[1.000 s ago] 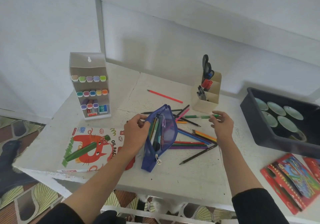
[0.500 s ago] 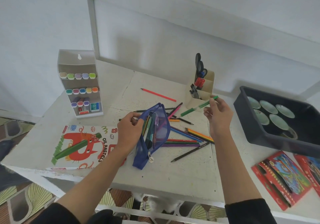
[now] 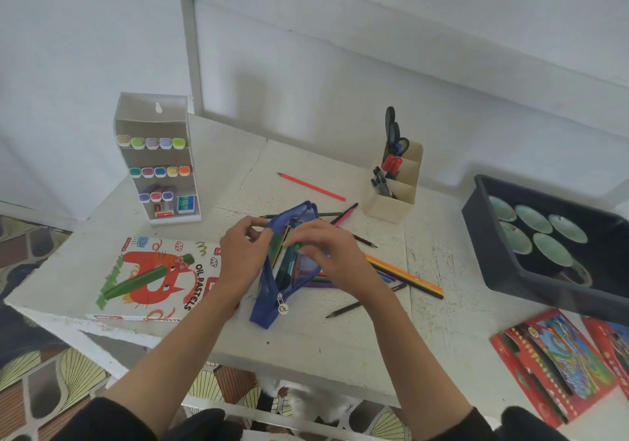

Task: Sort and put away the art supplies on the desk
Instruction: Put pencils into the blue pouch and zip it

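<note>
Working from the near edge of the tabletop [image 3: 340, 348] outward, I have bare room just in front of both hands, enough to swing either wrist without brushing anything. The left hand [image 3: 243, 256] pinches the rim of the blue pouch [image 3: 265, 304] and holds its mouth agape. The right hand [image 3: 326, 253] has its fingers [image 3: 304, 234] curled round a green pen [image 3: 298, 246], whose end sits at the opening, the rest hidden under the palm. Several pens and pencils already lie inside, so I judge the pencil sorting well begun but not finished. A spread of loose pencils [image 3: 405, 275] lies just right of the pouch, partly under it, and one red pencil [image 3: 311, 187] lies apart, farther back. The pastel box [image 3: 153, 280] rests along the left front edge and the red packets [image 3: 558, 362] lie by the right front corner; I would mind both edges when reaching. Farther back, the marker rack [image 3: 158, 158] and the pen holder [image 3: 394, 195] stand filled, with bare surface between them. The dark tray [image 3: 483, 236] crowds the right side.
</note>
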A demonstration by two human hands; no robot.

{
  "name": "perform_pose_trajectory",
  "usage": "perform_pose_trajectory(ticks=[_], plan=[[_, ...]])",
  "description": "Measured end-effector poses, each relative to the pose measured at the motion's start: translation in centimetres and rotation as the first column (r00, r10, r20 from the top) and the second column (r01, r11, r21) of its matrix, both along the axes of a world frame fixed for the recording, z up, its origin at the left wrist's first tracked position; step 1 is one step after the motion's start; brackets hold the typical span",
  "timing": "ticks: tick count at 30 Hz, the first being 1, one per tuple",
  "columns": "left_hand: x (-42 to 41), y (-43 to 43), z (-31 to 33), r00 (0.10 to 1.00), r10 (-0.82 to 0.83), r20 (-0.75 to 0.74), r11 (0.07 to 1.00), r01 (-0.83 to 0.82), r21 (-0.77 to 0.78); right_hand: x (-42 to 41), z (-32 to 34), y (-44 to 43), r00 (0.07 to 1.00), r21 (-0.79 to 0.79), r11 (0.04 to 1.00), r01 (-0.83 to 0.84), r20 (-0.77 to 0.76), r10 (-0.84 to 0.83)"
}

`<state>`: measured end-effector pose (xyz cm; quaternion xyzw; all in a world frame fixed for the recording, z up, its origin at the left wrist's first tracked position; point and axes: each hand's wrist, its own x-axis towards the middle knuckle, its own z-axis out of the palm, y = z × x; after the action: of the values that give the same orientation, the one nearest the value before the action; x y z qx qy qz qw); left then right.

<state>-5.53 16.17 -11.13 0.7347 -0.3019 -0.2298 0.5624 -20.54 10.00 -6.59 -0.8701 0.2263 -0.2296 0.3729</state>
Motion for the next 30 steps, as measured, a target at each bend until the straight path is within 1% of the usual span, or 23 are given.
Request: perform_pose_trajectory(ticks=[2,3,5,10,14,15,18,21,23,25,28,30], plan=[[0.2,0.0,-0.2,1.000,0.003,0.008,1.000,-0.003,0.007,0.2,-0.5,0.0,0.992,-0.054,0.998,-0.043,-0.118,0.036],[0.3,0.1,-0.3,1.000,0.007,0.008,1.000,-0.007,0.010,0.3,-0.7,0.0,0.988,-0.069,0.997,-0.047,-0.153,0.036],[0.5,0.1,-0.4,1.000,0.009,-0.009,1.000,-0.009,0.006,0.3,-1.1,0.0,0.986,-0.079,0.996,-0.042,-0.166,0.028],[0.7,0.6,-0.8,0.999,0.002,-0.036,1.000,-0.002,0.004,0.1,-0.7,0.4,0.984,-0.018,0.999,-0.051,-0.173,0.047],[1.0,1.2,-1.0,0.998,-0.012,-0.068,1.000,0.014,0.018,-0.3,0.4,1.4,0.964,0.104,0.983,-0.154,-0.204,0.172],[1.0,1.4,-1.0,0.997,-0.022,-0.073,0.999,0.024,0.028,-0.4,0.4,1.7,0.954,0.095,0.980,-0.177,-0.229,0.195],[0.8,2.4,-0.8,0.995,-0.058,-0.086,0.997,0.061,0.041,-0.1,-0.4,2.3,0.937,0.001,0.974,-0.226,-0.274,0.218],[0.4,3.7,-0.2,0.994,-0.089,-0.062,0.995,0.092,0.047,0.4,-1.0,2.8,0.957,-0.072,0.975,-0.209,-0.222,0.189],[0.2,4.8,0.2,0.993,-0.103,-0.050,0.994,0.104,0.028,0.6,-1.2,2.9,0.965,-0.108,0.971,-0.215,-0.179,0.194],[0.2,5.9,0.4,0.989,-0.141,-0.038,0.990,0.142,0.024,0.8,-1.4,3.1,0.965,-0.137,0.964,-0.226,-0.168,0.202],[0.2,8.1,0.0,0.969,-0.248,-0.007,0.969,0.248,0.019,1.1,-1.5,3.1,0.973,-0.144,0.967,-0.210,-0.122,0.194],[0.0,9.6,-0.5,0.934,-0.353,-0.048,0.936,0.353,-0.018,1.3,-1.3,3.4,0.982,-0.099,0.979,-0.179,-0.078,0.172]])
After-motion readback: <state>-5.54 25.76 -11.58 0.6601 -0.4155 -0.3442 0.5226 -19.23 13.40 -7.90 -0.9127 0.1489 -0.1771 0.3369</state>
